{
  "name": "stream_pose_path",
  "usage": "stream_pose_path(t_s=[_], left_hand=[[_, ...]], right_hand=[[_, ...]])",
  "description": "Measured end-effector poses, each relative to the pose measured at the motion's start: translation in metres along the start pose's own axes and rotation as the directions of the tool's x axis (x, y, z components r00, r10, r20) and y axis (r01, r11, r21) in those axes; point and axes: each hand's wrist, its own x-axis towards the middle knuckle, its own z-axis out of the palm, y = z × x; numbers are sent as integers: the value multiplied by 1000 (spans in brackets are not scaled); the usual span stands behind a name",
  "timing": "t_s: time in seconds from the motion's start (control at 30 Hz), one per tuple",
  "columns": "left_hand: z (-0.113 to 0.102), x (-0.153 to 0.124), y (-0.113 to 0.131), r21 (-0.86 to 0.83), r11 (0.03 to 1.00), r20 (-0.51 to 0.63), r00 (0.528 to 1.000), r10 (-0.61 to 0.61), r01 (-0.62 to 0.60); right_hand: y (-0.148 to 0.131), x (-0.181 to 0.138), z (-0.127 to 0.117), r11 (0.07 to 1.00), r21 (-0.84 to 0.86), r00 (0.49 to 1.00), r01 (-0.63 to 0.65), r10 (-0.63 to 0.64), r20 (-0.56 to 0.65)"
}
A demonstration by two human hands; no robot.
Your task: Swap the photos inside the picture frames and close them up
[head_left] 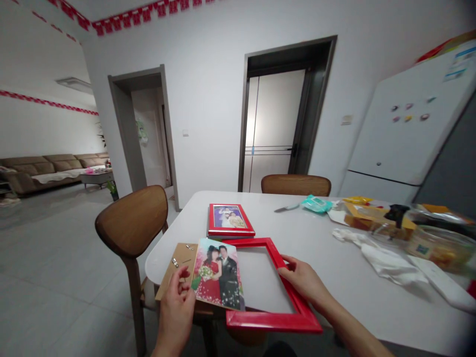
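Between my hands lies a printed photograph [219,280] of a couple, one in a red dress with a bouquet and one in a dark suit. My left hand [176,302] has its fingers curled at the photograph's left edge, above a brown backing board [188,256] with small metal clips. My right hand [303,280] grips the right side of a red picture frame [275,321], whose opening shows the white table. The photograph covers the frame's left side. Behind them, a second red picture frame [230,231] with a picture in it lies on the table.
A knife [286,208] and a teal wipes packet [316,204] lie farther back on the white table [260,201]. Crumpled white tissue [386,263], a clear plastic tub [442,248] and other items crowd the right side. Wooden chairs [134,218] stand at the left and far sides.
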Motion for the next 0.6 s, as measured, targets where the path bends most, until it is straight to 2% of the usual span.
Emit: stream_pose_path(t_s=[0.1,0.23,0.4,0.6], left_hand=[[5,-6,-13,94,994,49,998,49,-53],[7,-11,-8,311,926,136,974,179,-214],[5,-13,-2,455,835,214,949,234,-308],[19,-21,-9,480,714,327,859,394,-510]], right_hand=[[6,1,-2,978,-211,998,4,-19,-67],[9,-1,-4,948,-317,995,14,-46,-92],[12,-3,-3,939,-342,992,33,-71,-100],[17,-6,-1,960,-281,989,21,-62,-135]])
